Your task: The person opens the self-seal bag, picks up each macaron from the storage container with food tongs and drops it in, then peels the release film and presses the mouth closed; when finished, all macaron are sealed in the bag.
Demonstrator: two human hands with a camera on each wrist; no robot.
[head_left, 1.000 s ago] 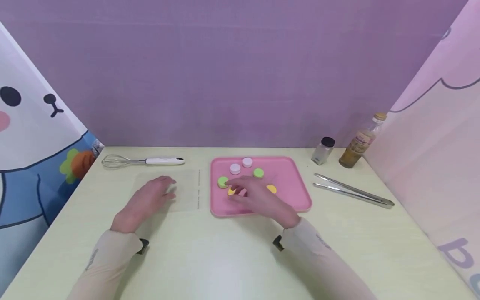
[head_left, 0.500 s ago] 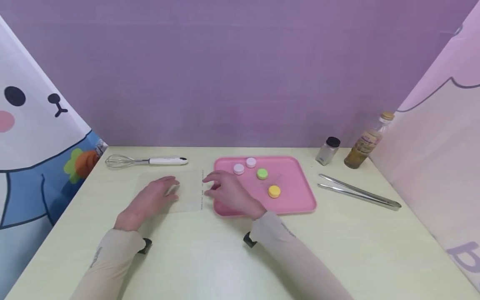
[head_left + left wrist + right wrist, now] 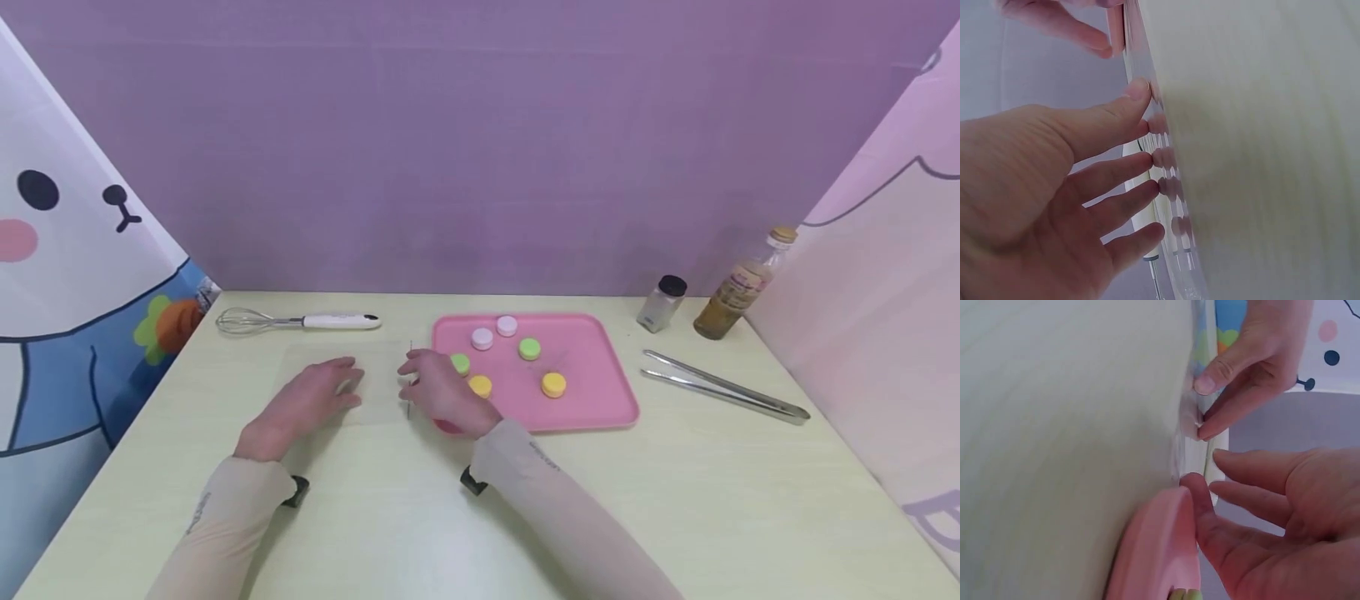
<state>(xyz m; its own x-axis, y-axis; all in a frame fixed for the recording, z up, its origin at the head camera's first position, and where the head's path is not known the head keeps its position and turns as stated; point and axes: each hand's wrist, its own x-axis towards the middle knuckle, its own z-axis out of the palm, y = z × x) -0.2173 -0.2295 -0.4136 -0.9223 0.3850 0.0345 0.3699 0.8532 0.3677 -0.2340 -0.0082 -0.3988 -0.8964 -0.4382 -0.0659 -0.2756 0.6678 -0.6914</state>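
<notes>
A clear, thin plastic sheet or bag (image 3: 381, 383) lies flat on the table, left of the pink tray (image 3: 592, 412). My left hand (image 3: 300, 406) rests its fingertips on the plastic, fingers spread, holding nothing. At the plastic's right edge, beside the tray's left rim, is my right hand (image 3: 448, 393), its fingers loosely bent with nothing between them. The tray carries white discs (image 3: 482, 338), green discs (image 3: 529, 348) and yellow discs (image 3: 553, 384). In the right wrist view one finger of my right hand (image 3: 1297, 512) reaches the plastic by the tray rim.
A whisk (image 3: 341, 322) lies behind the plastic at the back left. Right of the tray are metal tongs (image 3: 723, 390), with a black-capped jar (image 3: 661, 305) and a corked bottle (image 3: 741, 287) standing behind them. A purple backdrop (image 3: 480, 150) closes off the table's back edge.
My right hand has moved left from above the tray to the plastic's right edge, uncovering the discs it hid. My left hand has stayed nearly still. The view has shifted slightly.
</notes>
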